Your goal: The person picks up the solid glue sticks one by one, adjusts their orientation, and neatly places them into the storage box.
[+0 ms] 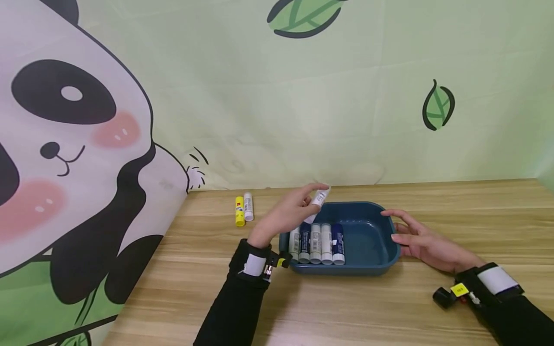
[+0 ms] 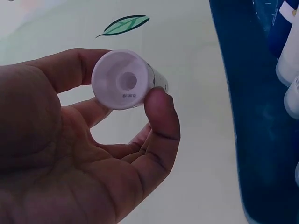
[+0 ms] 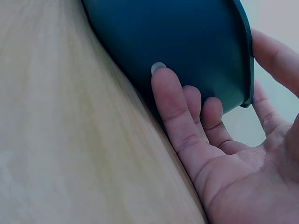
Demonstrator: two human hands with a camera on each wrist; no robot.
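Observation:
My left hand (image 1: pixel 286 214) pinches a white glue stick (image 1: pixel 320 198) between thumb and fingers, over the left back part of a blue plastic bin (image 1: pixel 368 270). In the left wrist view, the round hollow base of that glue stick (image 2: pixel 105 79) faces the camera. Several glue sticks stand side by side at the left of the bin, among them a white one (image 1: pixel 315 244) and a dark blue one (image 1: pixel 338 244). With its fingers fairly straight, my right hand (image 1: pixel 426 245) touches the bin's right end. Fingertips (image 3: pixel 167 86) rest against the outer wall (image 3: pixel 187 46) in the right wrist view.
Left of the bin, a yellow glue stick (image 1: pixel 240 211) and another white glue stick (image 1: pixel 248 206) lie side by side on the wooden table (image 1: pixel 346 312). Behind the table hangs a pale green backdrop (image 1: pixel 259 110) with a panda and leaves.

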